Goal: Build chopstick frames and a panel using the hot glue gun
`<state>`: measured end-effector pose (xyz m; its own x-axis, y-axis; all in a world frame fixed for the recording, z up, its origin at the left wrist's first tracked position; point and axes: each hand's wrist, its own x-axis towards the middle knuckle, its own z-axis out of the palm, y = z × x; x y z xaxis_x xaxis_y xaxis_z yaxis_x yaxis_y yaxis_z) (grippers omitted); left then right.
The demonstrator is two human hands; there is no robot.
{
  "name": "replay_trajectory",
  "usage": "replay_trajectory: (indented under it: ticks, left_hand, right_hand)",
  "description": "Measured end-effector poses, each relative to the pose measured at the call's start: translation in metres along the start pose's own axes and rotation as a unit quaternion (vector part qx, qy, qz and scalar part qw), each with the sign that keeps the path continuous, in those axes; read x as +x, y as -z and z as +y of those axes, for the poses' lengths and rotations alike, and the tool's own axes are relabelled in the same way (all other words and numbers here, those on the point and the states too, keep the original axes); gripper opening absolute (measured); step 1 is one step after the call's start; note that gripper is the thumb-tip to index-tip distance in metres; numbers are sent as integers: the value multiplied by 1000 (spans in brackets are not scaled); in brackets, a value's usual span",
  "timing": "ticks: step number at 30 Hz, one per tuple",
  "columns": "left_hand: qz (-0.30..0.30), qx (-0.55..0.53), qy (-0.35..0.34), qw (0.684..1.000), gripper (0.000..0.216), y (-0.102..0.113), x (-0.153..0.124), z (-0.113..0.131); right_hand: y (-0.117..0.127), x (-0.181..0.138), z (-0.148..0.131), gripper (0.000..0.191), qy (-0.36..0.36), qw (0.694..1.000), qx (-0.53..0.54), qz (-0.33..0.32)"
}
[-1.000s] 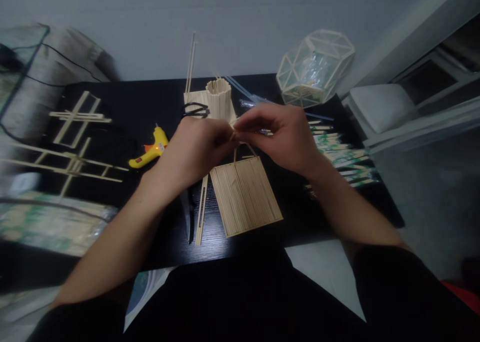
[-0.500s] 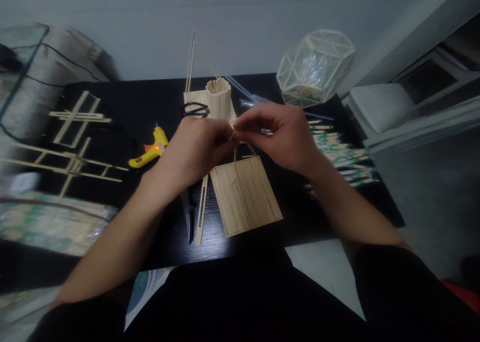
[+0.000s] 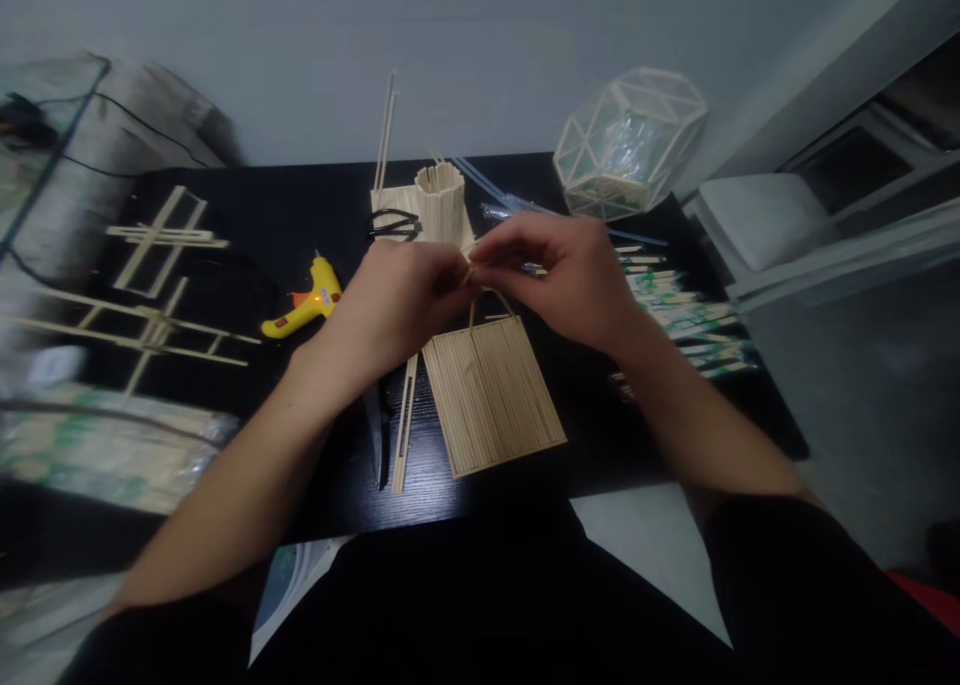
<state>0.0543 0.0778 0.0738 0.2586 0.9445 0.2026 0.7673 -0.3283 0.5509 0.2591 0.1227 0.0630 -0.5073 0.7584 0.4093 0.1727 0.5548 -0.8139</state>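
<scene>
Nearest the camera, a flat panel (image 3: 491, 393) of sticks laid side by side rests on the black tabletop (image 3: 300, 205), directly below the hands. Just left of it, a pair of loose sticks (image 3: 403, 420) lies lengthwise beside a dark tool (image 3: 379, 435), kept within easy reach of the left hand.

Above the panel's far edge, the left hand (image 3: 394, 300) and the right hand (image 3: 570, 275) are brought together, fingertip to fingertip. Both are closed in a pinch on a small stick piece (image 3: 469, 274), which is held clear of the tabletop at the meeting point of the two hands. Thin sticks slant down from that point toward the panel; whether they touch it cannot be told. The pinch grip suits a part this slender, with each hand steadying one end.

To the left, a yellow glue gun (image 3: 304, 305) is laid on its side, nozzle away from the work. Further left lie open stick frames (image 3: 150, 285). To the right, wrapped stick packets (image 3: 686, 315) are spread near the tabletop edge.

Beyond the hands, a stick cup (image 3: 439, 200) stands upright, with scissors (image 3: 391, 225) just beside it. At the far right, a faceted stick cage (image 3: 630, 140) is set well apart.
</scene>
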Motion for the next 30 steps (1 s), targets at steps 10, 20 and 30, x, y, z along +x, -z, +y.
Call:
replay_trajectory:
  ticks: [10, 20, 30]
  left_hand:
    - [-14, -8, -5, 1000, 21, 1, 0, -1]
    - [-15, -14, -8, 1000, 22, 1, 0, -1]
    - [-15, -15, -3, 1000, 22, -1, 0, -1]
  right_hand:
    - [1, 0, 1, 8, 6, 1000, 4, 8]
    - [2, 0, 5, 12, -3, 1000, 29, 0]
    - [2, 1, 6, 12, -7, 999, 31, 0]
